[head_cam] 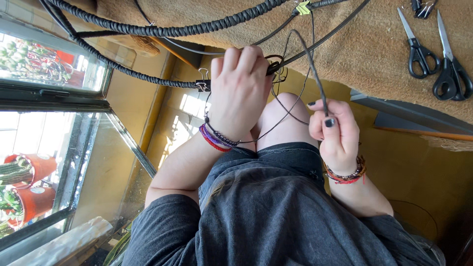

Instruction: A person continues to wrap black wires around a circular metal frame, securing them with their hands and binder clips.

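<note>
The left hand (240,91) clamps the light wrapped hoop (148,30), while right-hand fingers (329,121) pinch the limp black cord (315,74), best held near its working end.

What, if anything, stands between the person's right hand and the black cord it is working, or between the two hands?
Nothing visible does. The right hand already pinches the loose black cord in its fingertips, and the left hand grips the knotted end by the binder clip. Only thin cord strands cross the gap between them, above the bare knee.
</note>
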